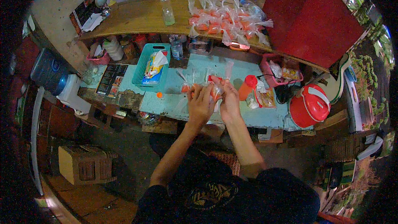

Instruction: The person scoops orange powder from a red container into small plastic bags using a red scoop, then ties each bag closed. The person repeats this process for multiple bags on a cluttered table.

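Over the light-blue tabletop [174, 104], my two hands work close together around small clear plastic bags with orange contents. My right hand [230, 101] pinches one bag [216, 92], which hangs between the hands. My left hand [200, 102] is bent over the same spot, its fingertips against the bags; whether it grips one is hidden. More filled bags [185, 87] lie just beyond my left fingers, their clear tops pointing up. Something red [214, 78] shows behind the fingertips. Right of my hands stands an orange-red bottle with a red lid [247, 87].
Many similar bags [217, 21] crowd the wooden shelf [133, 15], beside a glass bottle [168, 12]. Left stands a teal basket [135, 79] with packets; an orange cap [159, 95] lies nearby. At right are a pink basket [270, 79] and a red lidded container [306, 107].
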The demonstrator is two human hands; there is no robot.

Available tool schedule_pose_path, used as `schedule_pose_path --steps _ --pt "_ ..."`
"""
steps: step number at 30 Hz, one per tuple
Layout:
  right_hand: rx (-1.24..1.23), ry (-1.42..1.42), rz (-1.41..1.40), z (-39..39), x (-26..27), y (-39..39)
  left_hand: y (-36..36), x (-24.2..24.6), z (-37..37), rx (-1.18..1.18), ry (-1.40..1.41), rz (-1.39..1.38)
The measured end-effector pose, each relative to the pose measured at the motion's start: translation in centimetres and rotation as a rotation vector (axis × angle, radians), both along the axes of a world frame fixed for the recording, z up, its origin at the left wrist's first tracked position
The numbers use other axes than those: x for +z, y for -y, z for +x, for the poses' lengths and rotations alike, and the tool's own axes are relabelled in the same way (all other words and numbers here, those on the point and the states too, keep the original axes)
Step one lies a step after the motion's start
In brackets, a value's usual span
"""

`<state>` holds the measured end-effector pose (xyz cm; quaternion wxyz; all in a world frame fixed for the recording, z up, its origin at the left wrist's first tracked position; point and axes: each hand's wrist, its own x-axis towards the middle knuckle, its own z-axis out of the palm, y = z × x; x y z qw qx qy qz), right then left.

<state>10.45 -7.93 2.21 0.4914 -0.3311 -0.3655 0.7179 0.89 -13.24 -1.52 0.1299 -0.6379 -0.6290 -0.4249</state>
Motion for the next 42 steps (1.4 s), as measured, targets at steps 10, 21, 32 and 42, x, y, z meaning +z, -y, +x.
schedule_pose_path --steps 10,21,32,42 --pt "-0.026 -0.09 -0.067 0.1 -0.1 0.0 0.8 -0.3 0.6 0.001 0.109 0.102" --pt "-0.051 0.111 0.033 0.3 0.2 0.5 -0.7 -2.7 1.5 -0.046 0.393 -0.09" --pt "-0.209 0.1 0.095 2.5 1.2 -1.8 -0.8 2.3 2.9 -0.153 -0.044 0.088" --pt "-0.195 0.07 0.227 2.4 1.3 -1.3 -2.8 2.7 3.0 -0.216 0.591 -0.202"
